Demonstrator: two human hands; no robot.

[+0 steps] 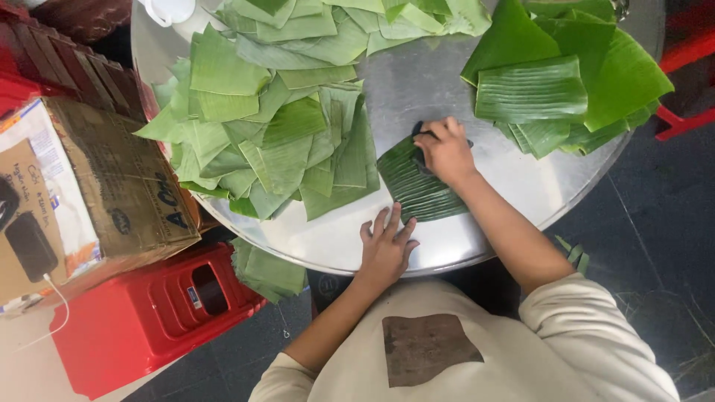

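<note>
A dark green banana leaf piece (417, 186) lies on the round metal table (447, 89) in front of me. My right hand (445, 151) is closed on a small dark tool, likely scissors (421, 132), at the leaf's far end. My left hand (387, 246) lies flat with fingers spread on the table's near edge, fingertips touching the leaf's near corner.
A heap of cut light green leaf pieces (275, 126) covers the table's left and far side. Larger folded leaves (551, 82) are stacked at the right. A cardboard box (112, 179) sits on a red plastic stool (141, 320) at left; leaf scraps (264, 272) lie below.
</note>
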